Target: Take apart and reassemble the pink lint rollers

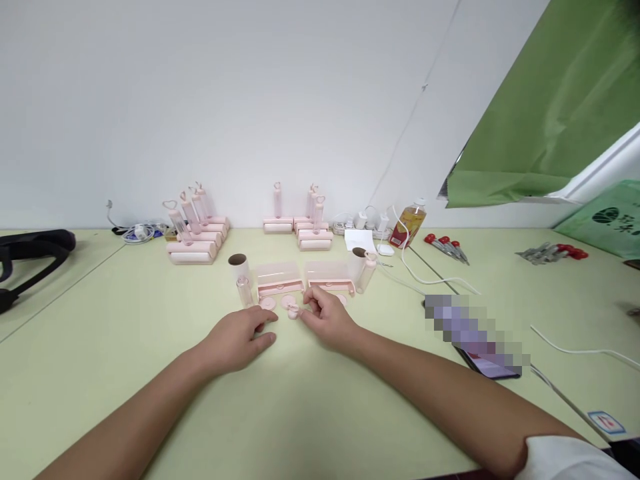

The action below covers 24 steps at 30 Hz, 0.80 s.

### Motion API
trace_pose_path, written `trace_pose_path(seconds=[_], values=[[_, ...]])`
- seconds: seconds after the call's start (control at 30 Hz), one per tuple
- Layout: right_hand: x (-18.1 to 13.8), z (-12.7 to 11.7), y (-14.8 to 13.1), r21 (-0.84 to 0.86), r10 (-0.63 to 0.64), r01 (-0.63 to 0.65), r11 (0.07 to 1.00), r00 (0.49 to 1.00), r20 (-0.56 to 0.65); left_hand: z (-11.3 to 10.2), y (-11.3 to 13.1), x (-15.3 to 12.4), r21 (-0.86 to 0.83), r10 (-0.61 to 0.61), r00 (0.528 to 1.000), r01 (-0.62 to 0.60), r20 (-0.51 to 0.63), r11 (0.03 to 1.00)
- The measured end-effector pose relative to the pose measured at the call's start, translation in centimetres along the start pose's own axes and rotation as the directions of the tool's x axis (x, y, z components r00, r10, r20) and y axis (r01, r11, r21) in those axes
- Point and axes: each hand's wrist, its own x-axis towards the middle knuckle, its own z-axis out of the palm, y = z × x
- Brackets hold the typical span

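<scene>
My right hand (327, 319) pinches a small pink cap with a loop (293, 311) between thumb and fingertips, just above the table. My left hand (243, 339) rests to the left of it, fingers apart and holding nothing. Around the hands lie pink discs (268, 304); one more is partly hidden behind the right hand. Beyond them are two pink cases with clear lids raised, a left case (280, 288) and a right case (330, 285). A clear tube (244, 291) and a white roll with a cardboard core (239, 268) stand at left. A pink-capped tube (367, 273) leans at right.
Pink rollers with upright tube handles stand in a left group (193, 250) and a middle group (315, 240) by the wall. At right are a drink bottle (409, 223), red-ended tools (447, 248), white cables and a phone (490, 365). A black strapped object (37, 250) lies far left.
</scene>
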Motion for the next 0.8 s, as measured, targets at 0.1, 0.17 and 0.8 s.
trace_pose_path(seconds=[0.1,0.17,0.8], values=[[-0.1,-0.1,-0.4,0.096,0.064,-0.057,0.994,0.995,-0.070,0.0,-0.1,0.0,-0.025,-0.006,1.000,0.006,-0.003,1.000],[-0.3,-0.2,-0.7,0.120,0.023,-0.011,0.993,0.994,-0.105,0.1,-0.2,0.1,-0.066,-0.009,1.000,0.008,-0.015,0.998],[-0.9,-0.5,-1.1,0.046,-0.272,0.272,0.961,0.962,-0.015,1.3,0.1,0.7,-0.342,0.041,0.991,-0.083,-0.126,0.936]])
